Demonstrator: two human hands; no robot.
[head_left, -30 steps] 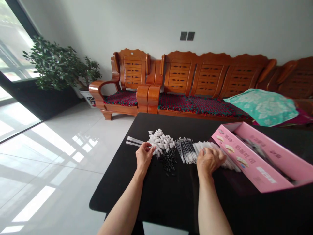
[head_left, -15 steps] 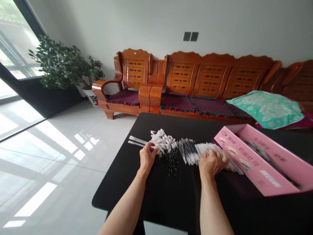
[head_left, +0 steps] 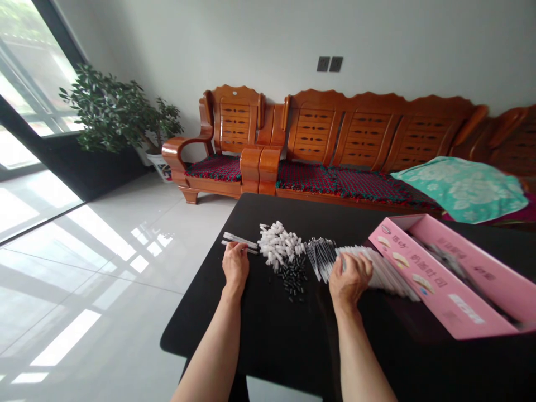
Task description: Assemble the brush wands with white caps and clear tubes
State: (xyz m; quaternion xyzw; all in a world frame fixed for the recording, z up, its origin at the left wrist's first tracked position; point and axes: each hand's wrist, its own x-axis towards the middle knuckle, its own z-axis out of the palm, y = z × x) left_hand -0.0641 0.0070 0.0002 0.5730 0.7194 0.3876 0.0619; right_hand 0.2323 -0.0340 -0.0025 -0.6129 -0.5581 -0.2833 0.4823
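Observation:
My left hand point(head_left: 235, 267) is at the table's left, fingers pressed together on the lower of the slim white pen-like sticks point(head_left: 238, 237). My right hand point(head_left: 350, 274) has its fingers curled at the left end of a row of white tubes point(head_left: 387, 271); what is between thumb and fingers is hidden. Beside it lies a bundle of thin dark-and-clear pen refills point(head_left: 320, 258). Between my hands are a heap of white caps point(head_left: 280, 240) and a heap of small black plugs point(head_left: 293, 276).
A pink open box point(head_left: 435, 279) with grey contents stands on the black table point(head_left: 288, 335) at the right. Beyond the table is a wooden sofa point(head_left: 360, 134) with a turquoise cloth point(head_left: 464, 187). A potted plant point(head_left: 117, 111) stands at the left.
My left hand has moved left and toward me, from the edge of the cap heap onto the sticks. My right hand has shifted left along the tubes, toward the refills.

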